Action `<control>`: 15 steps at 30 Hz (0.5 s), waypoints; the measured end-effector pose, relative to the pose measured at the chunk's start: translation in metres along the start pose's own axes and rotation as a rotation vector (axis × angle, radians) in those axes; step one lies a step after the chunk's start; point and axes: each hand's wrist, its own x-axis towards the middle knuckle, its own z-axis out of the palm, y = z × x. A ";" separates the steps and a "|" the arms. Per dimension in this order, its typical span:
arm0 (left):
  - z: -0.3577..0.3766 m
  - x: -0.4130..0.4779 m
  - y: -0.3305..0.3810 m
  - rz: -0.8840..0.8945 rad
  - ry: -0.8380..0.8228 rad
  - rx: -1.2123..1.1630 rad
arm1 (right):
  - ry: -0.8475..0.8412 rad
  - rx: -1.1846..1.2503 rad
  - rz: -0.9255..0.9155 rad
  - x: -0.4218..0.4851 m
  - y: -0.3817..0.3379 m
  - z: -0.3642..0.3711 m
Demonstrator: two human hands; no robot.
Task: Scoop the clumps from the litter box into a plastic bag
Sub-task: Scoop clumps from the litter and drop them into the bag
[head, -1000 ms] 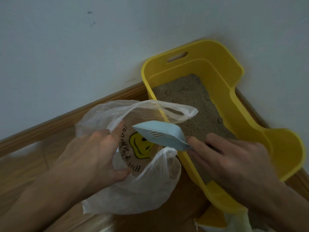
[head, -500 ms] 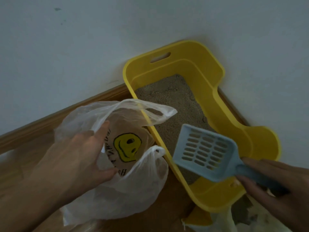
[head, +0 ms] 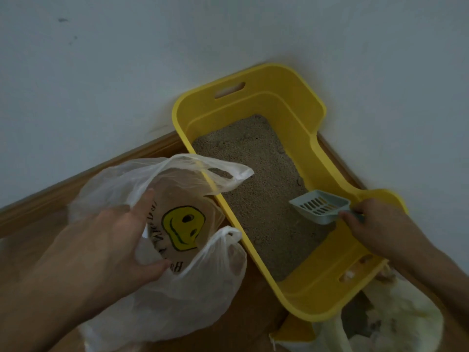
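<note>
Yellow litter box (head: 299, 82) on a wooden floor (head: 253, 326), set into the corner of a pale wall (head: 127, 72) with a wooden baseboard (head: 63, 189). The box holds a bed of grey-brown litter (head: 253, 179); clumps cannot be told apart from the loose grains. A light blue slotted scoop (head: 318, 205) sits low over the near right part of the litter, just beside the box's right wall, its open mouth turned leftward; whether its edge touches the litter cannot be told. The right hand (head: 373, 222) grips the scoop's handle, fingers curled round it, above the box's right rim.

A translucent plastic bag (head: 177, 306) stands on the floor touching the box's left wall, one of its handles draped over that rim. The left hand (head: 109, 240) holds the bag's mouth open, pinching the near edge of the film between thumb and fingers, forefinger stretched along the inside. Inside the bag lies brown paper printed with a yellow smiley face (head: 184, 227). A second white bag (head: 396, 323) lies at the box's near end.
</note>
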 end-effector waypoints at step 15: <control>0.010 0.001 -0.006 0.025 0.017 -0.069 | -0.051 -0.024 -0.005 0.036 0.011 0.043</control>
